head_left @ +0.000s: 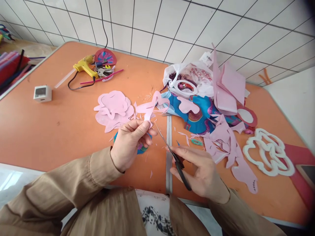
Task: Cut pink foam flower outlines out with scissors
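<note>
My left hand (133,139) pinches a thin pink strip (149,113) between thumb and fingers; the strip loops upward beyond the fingertips. To the right, my right hand (199,170) holds black-handled scissors (178,162), their blades pointing up and left beside the left fingertips. The blades do not appear to touch the strip. A stack of pink cut-out shapes (114,108) lies beyond my left hand. Pink scraps (225,141) are heaped to the right. Part of a blue patterned piece (142,150) shows beneath my left hand.
On the orange table (81,141) are a yellow glue gun (86,67), a small white box (42,93), keys (102,72), a plastic bag (169,73), blue patterned fabric (197,119), folded pink sheets (228,87) and white cloud-shaped outlines (269,152). A tiled wall (142,29) stands behind.
</note>
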The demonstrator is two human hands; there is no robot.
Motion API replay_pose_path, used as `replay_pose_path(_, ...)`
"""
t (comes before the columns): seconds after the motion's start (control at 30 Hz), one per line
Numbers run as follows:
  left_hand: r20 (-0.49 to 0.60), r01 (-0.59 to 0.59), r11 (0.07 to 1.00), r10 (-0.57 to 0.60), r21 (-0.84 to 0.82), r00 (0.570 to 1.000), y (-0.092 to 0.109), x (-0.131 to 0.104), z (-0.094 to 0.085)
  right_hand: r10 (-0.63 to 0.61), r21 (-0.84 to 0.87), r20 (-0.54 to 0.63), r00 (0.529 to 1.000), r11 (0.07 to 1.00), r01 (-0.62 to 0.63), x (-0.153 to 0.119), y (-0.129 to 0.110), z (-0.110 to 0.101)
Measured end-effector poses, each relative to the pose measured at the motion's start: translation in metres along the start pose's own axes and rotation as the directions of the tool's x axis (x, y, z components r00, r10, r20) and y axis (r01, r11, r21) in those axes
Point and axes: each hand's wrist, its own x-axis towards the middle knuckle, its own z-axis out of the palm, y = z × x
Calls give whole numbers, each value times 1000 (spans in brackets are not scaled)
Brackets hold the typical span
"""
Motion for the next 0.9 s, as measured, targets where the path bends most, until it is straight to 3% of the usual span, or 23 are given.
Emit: replay_pose_path(0.9, 35, -26, 998, 24, 58, 999, -4, 2, -4, 87, 30, 43, 995, 996, -89, -2, -2, 0)
